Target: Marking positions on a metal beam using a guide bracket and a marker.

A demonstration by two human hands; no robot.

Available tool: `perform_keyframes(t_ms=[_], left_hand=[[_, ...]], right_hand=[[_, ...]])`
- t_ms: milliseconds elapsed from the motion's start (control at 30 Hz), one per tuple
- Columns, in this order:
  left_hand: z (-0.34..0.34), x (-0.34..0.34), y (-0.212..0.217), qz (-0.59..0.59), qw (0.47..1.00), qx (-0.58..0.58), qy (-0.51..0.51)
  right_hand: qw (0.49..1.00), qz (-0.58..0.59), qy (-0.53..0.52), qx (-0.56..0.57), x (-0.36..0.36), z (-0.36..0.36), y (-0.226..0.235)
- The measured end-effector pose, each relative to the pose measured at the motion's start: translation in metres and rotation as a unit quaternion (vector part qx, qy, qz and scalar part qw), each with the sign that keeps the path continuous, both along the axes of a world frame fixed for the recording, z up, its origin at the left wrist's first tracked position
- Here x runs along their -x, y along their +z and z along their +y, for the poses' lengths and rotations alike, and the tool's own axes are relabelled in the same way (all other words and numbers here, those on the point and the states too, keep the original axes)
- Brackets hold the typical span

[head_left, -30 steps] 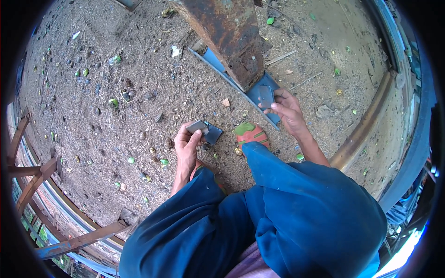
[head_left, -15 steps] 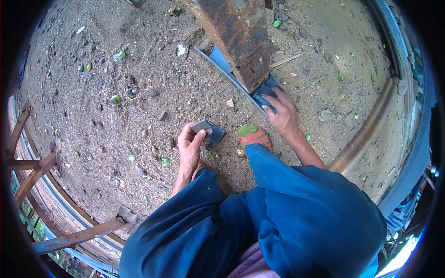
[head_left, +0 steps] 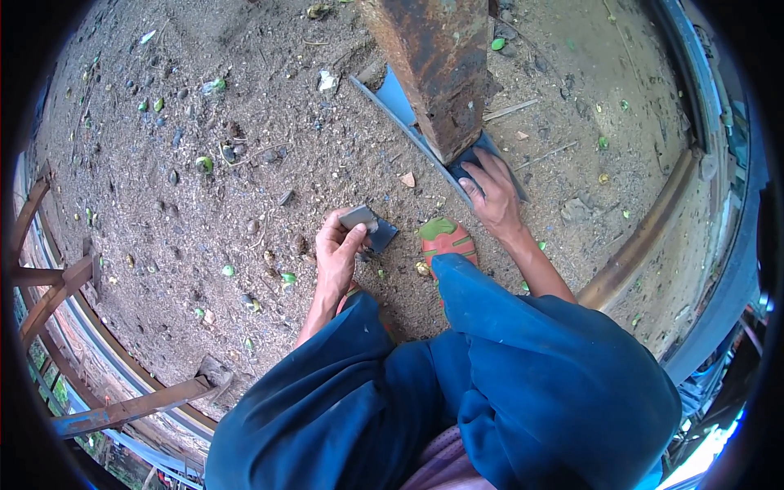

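Knees in blue trousers (head_left: 490, 384) fill the near lower field as I look down from the head camera; the person is crouched on bare, gravelly ground (head_left: 204, 188). A foot in a red-and-green sandal (head_left: 445, 238) rests just ahead of the knees, between the two forearms.

The left hand (head_left: 339, 253) is curled, thumb and fingers pinching a small grey flat plate (head_left: 369, 226) at its near edge. The plate sits low over the dirt, just left of the sandal; I cannot tell whether its far corner touches the ground.

Further out, the right hand (head_left: 488, 192) lies palm down with fingers pressed together on a grey-blue metal sheet (head_left: 400, 98), which lies flat on the ground and runs away to the upper left. A rusty steel post (head_left: 437, 65) stands on that sheet, its base touching or just beside the fingertips.

At the far rim, a rusty frame (head_left: 49, 278) on the left and a curved rail (head_left: 645, 237) on the right.
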State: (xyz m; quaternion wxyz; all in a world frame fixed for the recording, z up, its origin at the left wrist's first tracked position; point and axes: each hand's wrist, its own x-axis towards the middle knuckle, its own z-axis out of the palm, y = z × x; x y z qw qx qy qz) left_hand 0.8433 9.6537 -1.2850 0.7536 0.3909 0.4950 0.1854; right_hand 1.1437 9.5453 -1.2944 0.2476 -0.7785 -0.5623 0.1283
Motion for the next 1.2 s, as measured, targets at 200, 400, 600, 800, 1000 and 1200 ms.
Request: perform_keyframes(t_ms=[200,400,600,800,1000,1200], left_hand=[[0.000,0.001,-0.001,0.000,1.000,0.005,0.010],[0.001,0.000,-0.002,0.005,1.000,-0.002,0.000],[-0.003,0.002,-0.010,-0.007,1.000,-0.004,-0.004],[-0.005,0.003,-0.011,-0.018,1.000,0.002,0.000],[-0.005,0.001,-0.006,-0.012,1.000,-0.006,0.003],[-0.005,0.003,-0.008,-0.002,1.000,-0.010,-0.003]], right_hand=[[1.000,0.020,0.006,0.012,-0.007,-0.007,0.002],[0.998,0.000,0.029,0.047,-0.007,-0.002,0.009],[0.992,-0.046,0.090,0.072,-0.011,-0.002,0.011],[0.988,-0.073,0.118,0.067,-0.016,0.003,0.010],[0.983,-0.105,0.139,0.060,-0.017,0.017,0.003],[0.986,-0.114,0.123,0.021,-0.013,0.016,-0.002]])
